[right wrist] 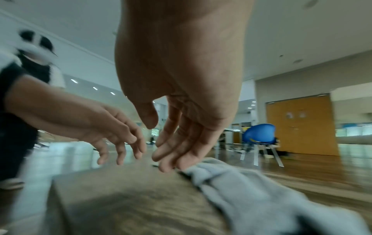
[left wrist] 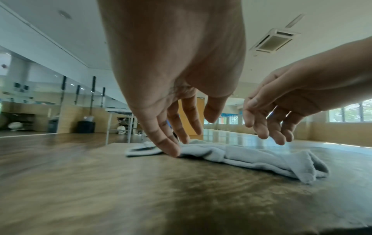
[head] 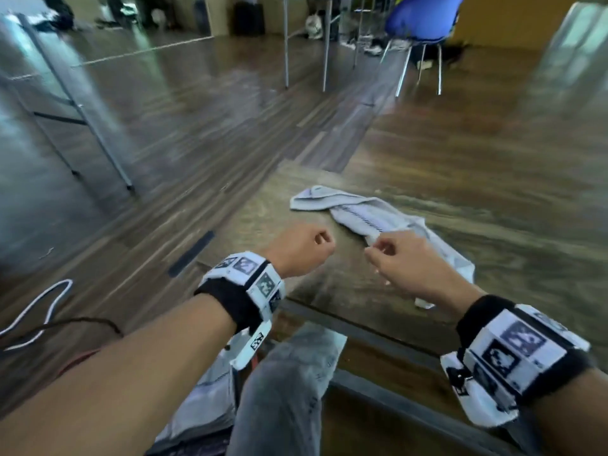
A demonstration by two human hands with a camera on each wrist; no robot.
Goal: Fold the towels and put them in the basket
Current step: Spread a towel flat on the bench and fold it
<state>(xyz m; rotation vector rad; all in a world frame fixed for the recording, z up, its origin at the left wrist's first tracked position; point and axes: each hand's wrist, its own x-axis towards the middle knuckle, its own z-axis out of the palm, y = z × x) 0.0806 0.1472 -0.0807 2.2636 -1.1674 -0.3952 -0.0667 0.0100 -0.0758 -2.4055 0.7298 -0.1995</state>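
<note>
A crumpled light grey towel lies on the low wooden table, stretching from the far middle toward the near right edge. My left hand hovers over bare table just left of the towel, fingers loosely curled and holding nothing. In the left wrist view the left hand hangs relaxed above the towel. My right hand is over the towel's middle, also holding nothing. In the right wrist view its fingertips are at the towel, and contact is unclear. No basket is in view.
The table's near edge is just above my knee in grey jeans. A blue chair and metal table legs stand far back on the wooden floor. A metal frame is at the left, with cables on the floor.
</note>
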